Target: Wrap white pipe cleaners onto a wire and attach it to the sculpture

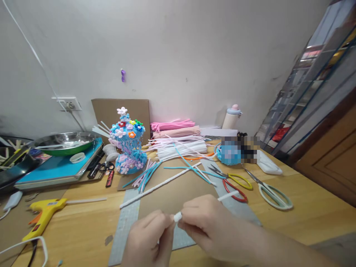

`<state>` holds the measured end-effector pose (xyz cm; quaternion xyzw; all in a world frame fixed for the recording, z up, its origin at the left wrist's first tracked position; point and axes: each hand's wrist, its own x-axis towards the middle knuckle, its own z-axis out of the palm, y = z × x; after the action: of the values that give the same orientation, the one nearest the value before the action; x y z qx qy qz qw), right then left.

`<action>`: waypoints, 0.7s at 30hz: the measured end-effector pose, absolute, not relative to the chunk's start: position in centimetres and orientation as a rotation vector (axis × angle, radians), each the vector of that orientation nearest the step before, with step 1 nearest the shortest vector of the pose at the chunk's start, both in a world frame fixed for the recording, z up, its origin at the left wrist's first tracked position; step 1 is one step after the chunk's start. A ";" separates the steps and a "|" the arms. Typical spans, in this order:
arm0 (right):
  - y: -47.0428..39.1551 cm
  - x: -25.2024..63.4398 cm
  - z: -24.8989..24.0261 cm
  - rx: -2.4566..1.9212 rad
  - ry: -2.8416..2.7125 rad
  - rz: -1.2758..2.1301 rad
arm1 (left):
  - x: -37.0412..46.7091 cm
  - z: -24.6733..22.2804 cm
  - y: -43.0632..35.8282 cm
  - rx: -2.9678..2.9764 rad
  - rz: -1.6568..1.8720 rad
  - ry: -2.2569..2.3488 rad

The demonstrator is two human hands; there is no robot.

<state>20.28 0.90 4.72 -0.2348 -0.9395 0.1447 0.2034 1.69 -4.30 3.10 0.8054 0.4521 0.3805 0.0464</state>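
Note:
My left hand (150, 237) and my right hand (207, 222) meet at the front centre, over a grey mat (182, 241). Both pinch a short piece of white pipe cleaner (177, 217) between the fingertips. A white stem end (228, 195) sticks out behind my right hand. Beyond the hands lie brown cardboard (164, 193), a long white twisted stem (158, 186) and several blue stems (178, 168). At the back left stands a blue flowered ornament (129, 137).
A yellow glue gun (46, 215) lies at left, near a blue book (61, 163) under a metal bowl (66, 142). Red-and-yellow scissors (236, 185) and pale green-handled scissors (274, 196) lie right. Behind are pipe cleaner bundles (180, 148) and a bottle (230, 118).

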 end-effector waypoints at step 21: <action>3.6 20.2 5.4 -0.715 -2.225 1.413 | 2.2 2.5 -4.4 2.579 1.098 1.282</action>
<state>20.19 3.61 5.40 -0.2563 -0.7977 0.5064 0.2038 2.19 -4.41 2.52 0.8363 0.4157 0.3562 0.0297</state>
